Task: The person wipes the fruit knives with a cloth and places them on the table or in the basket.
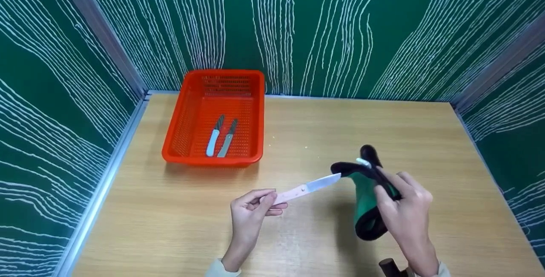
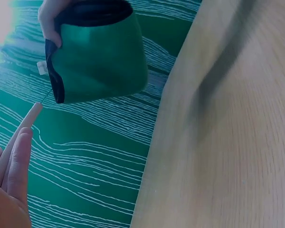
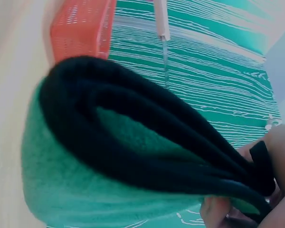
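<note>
My left hand (image 1: 251,215) holds a small knife (image 1: 291,194) by its pale pink handle, thumb on top, over the table. The blade points right and its tip overlaps the dark edge of a green cloth (image 1: 364,192) in the head view. My right hand (image 1: 406,209) pinches this folded, black-edged cloth near a white tag (image 1: 363,162). In the left wrist view the cloth (image 2: 99,61) hangs in front of the knife handle (image 2: 20,126). The right wrist view shows the cloth (image 3: 104,194) looped open, with the knife (image 3: 162,21) beyond it.
A red plastic basket (image 1: 171,141) stands at the back left of the wooden table (image 1: 191,217). Inside lie two knives, one light-blue-handled (image 1: 213,143) and one grey-green-handled (image 1: 225,145). Green walls (image 1: 238,21) with white lines enclose the back and sides. A dark cylindrical object (image 1: 388,267) shows by my right wrist.
</note>
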A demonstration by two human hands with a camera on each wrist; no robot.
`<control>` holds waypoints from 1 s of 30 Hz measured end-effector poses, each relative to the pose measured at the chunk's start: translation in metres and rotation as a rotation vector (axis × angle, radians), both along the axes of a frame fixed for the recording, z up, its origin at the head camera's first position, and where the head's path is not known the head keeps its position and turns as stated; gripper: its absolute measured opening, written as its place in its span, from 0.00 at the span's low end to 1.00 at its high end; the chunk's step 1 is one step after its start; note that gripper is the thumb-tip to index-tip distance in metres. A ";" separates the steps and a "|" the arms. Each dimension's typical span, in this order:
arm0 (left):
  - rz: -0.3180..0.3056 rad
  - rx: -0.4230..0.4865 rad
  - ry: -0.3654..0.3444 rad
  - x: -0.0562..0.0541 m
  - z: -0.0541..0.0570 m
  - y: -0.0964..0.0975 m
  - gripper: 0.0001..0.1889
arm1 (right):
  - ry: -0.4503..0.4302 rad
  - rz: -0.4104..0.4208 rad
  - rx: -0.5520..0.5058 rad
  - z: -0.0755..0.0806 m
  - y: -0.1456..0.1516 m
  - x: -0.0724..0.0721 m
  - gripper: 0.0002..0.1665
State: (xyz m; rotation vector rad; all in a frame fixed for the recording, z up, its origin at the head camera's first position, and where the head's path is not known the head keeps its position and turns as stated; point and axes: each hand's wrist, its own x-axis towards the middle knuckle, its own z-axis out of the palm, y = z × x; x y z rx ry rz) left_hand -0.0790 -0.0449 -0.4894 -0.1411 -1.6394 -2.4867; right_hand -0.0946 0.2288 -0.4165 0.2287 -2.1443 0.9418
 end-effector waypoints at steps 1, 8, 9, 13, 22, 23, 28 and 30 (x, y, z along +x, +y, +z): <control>-0.004 0.002 -0.005 0.000 0.000 0.000 0.11 | 0.007 -0.017 -0.017 0.003 -0.001 0.000 0.15; -0.016 0.014 -0.025 0.001 0.002 0.004 0.11 | 0.071 -0.004 -0.019 0.011 -0.012 0.000 0.13; -0.018 0.015 -0.033 0.001 0.002 0.005 0.11 | 0.085 0.029 0.004 0.010 -0.016 0.000 0.14; -0.033 0.030 -0.081 0.001 0.006 0.010 0.11 | 0.044 0.202 0.085 -0.001 -0.037 0.003 0.19; -0.071 0.079 -0.110 0.003 0.015 0.012 0.12 | -0.054 0.391 0.279 -0.027 -0.058 0.008 0.24; -0.069 0.087 -0.110 0.004 0.015 0.012 0.12 | -0.046 0.393 0.300 -0.027 -0.057 0.008 0.24; -0.066 0.111 -0.103 0.005 0.015 0.012 0.14 | -0.046 0.376 0.427 -0.027 -0.056 0.008 0.23; -0.065 0.114 -0.115 0.005 0.015 0.012 0.13 | -0.057 0.372 0.462 -0.028 -0.054 0.009 0.23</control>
